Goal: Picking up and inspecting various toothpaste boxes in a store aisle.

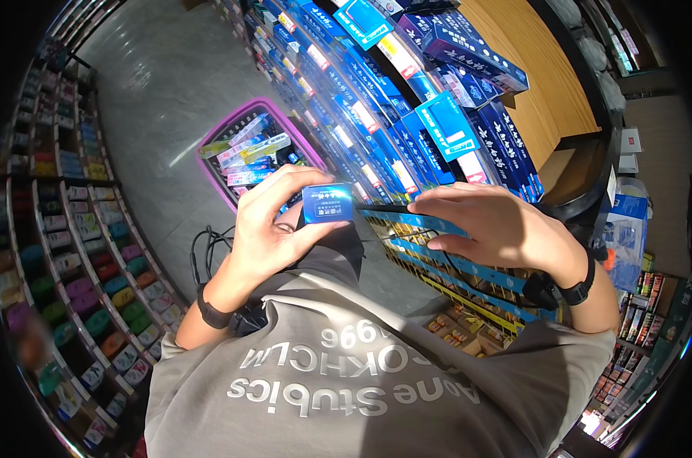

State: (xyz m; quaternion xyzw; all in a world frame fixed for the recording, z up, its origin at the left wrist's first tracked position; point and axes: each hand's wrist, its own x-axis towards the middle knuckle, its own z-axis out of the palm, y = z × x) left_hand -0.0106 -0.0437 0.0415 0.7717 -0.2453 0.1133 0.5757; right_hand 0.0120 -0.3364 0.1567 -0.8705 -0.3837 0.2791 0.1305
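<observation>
My left hand (265, 229) grips a small blue toothpaste-type carton (327, 204) between thumb and fingers, its printed end turned up towards me. My right hand (483, 226) is held palm down at the front of the shelving, with thumb and fingers apart and nothing visible in it. Whether it touches the shelf is unclear. Just beyond it, blue cartons (417, 146) stand in rows behind price strips. Below and past my left hand is a black basket with a purple rim (260, 102), holding several toothpaste cartons (264, 147).
Blue promotional cards (448, 126) jut from the shelf fronts. Dark blue cartons (477, 54) are stacked on the wooden top shelf (529, 63). Another shelving unit (85, 246) lines the left side of the grey tiled floor (145, 114). A black cable (205, 246) lies near the basket.
</observation>
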